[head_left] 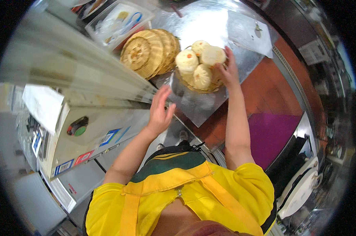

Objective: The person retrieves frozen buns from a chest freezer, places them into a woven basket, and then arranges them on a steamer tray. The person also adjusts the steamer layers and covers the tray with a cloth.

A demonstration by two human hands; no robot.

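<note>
Several white steamed buns sit in a shallow round wicker basket point(192, 87) on a metal tabletop point(198, 113). One pleated bun point(202, 76) is at the near side, and a bun with an orange dot point(187, 61) is at the left. My right hand point(229, 70) grips the rightmost bun point(212, 55), thumb below and fingers along its far side; this bun shows a flat, smooth face. Left of the basket and nearer to me, my left hand point(161, 112) is raised with its fingers apart, holding nothing.
Stacked wicker baskets point(145, 53) lie left of the buns, beside a clear plastic bin point(122, 23) holding bags. A white sheet point(250, 32) carries a small metal object. A pale metal cabinet point(86, 147) with a green button stands at my left. Red floor tiles point(275, 85) show at right.
</note>
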